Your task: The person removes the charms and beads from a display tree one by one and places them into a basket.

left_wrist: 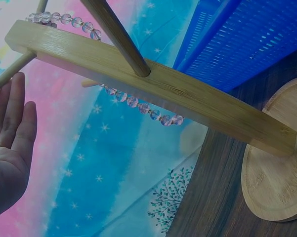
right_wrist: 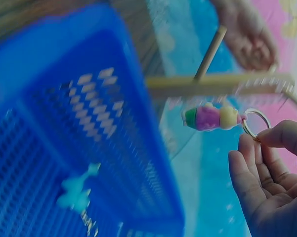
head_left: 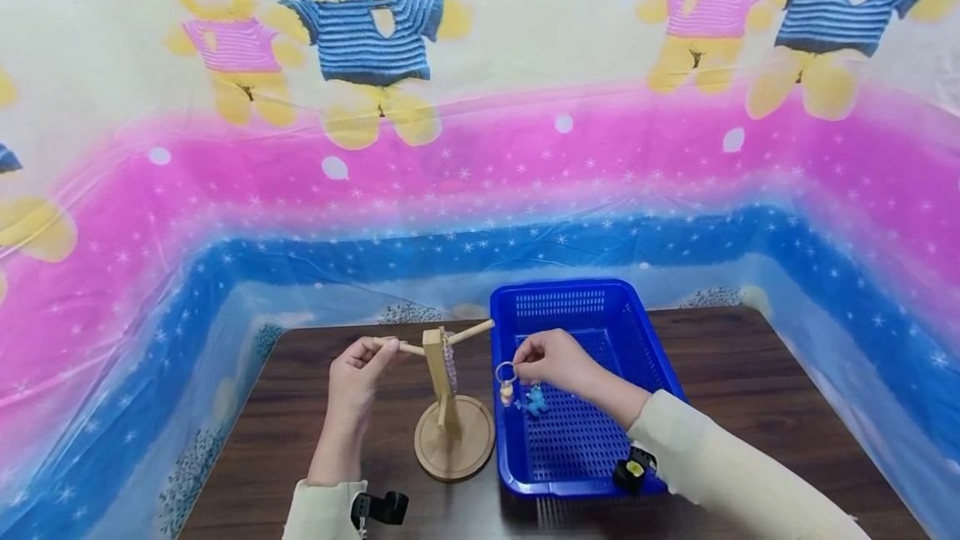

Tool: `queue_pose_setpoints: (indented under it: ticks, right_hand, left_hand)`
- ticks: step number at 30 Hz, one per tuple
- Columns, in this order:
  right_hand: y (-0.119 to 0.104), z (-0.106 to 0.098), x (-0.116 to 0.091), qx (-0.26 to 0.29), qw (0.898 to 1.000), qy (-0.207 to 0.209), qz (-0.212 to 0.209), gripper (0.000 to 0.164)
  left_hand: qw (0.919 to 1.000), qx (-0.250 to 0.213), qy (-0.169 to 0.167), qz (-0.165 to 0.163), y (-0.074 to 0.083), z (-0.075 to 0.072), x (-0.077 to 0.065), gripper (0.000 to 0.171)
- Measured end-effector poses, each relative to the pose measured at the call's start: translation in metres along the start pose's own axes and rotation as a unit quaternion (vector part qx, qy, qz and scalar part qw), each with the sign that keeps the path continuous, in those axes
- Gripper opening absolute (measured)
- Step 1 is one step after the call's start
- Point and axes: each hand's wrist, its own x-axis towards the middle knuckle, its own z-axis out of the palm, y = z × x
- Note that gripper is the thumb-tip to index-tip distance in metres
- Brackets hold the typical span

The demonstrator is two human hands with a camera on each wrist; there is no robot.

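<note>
My left hand pinches the end of one peg of a wooden stand, which has a round base. A bracelet of clear pinkish beads hangs from the stand, near its top. Over the left edge of the basket, my right hand pinches the metal ring of a keychain. Its small figure, in yellow, purple and green, dangles below the ring in the head view. A light-blue keychain with a metal chain lies inside the blue basket.
The dark wooden table carries the stand and, right beside it, the basket. A printed cloth with bears hangs behind and around the table. Another peg sticks out toward the basket's back left corner.
</note>
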Motion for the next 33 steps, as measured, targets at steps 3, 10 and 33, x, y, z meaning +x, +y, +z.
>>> queue_pose_setpoints:
  ticks: [3, 10, 33]
  right_hand:
    - [0.012, -0.005, 0.009, -0.008, 1.000, 0.004, 0.027, 0.007]
    - [0.037, -0.016, 0.022, 0.000, 0.996, -0.013, 0.084, 0.014]
    - [0.095, -0.013, 0.033, -0.023, 0.980, -0.048, 0.191, 0.009]
  left_hand:
    - [1.0000, -0.008, -0.001, 0.003, -0.001, -0.001, 0.001, 0.036]
    - [1.0000, 0.009, 0.000, -0.001, 0.000, -0.001, 0.002, 0.032]
    - [0.9999, 0.002, -0.011, 0.006, -0.001, -0.003, 0.006, 0.033]
